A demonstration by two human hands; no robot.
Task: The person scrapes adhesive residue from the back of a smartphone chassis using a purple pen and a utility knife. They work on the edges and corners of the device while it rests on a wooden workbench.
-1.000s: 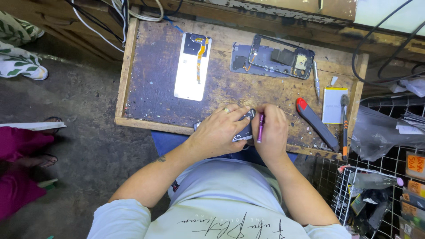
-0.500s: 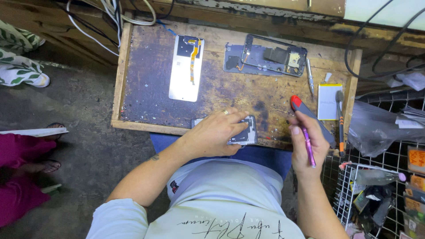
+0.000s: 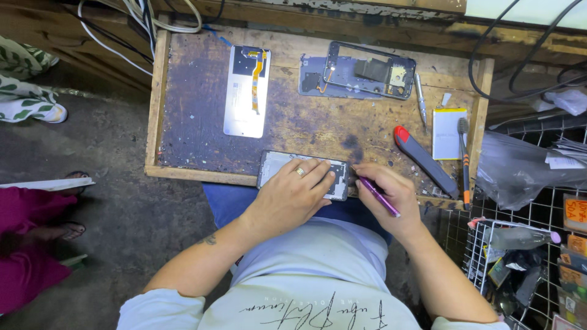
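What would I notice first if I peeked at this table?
Probably the two hands at the table's near edge: the left hand presses flat on an opened phone, and the right hand holds a purple tool beside it. Farther back lie a silvery phone panel with an orange ribbon and a dark phone frame, with a red-tipped cutter at the right.

Wooden tray: rough, stained, matt. Phone frame: dull grey metal; pen tool: glossy purple. Cutter: matt black plastic, red tip.
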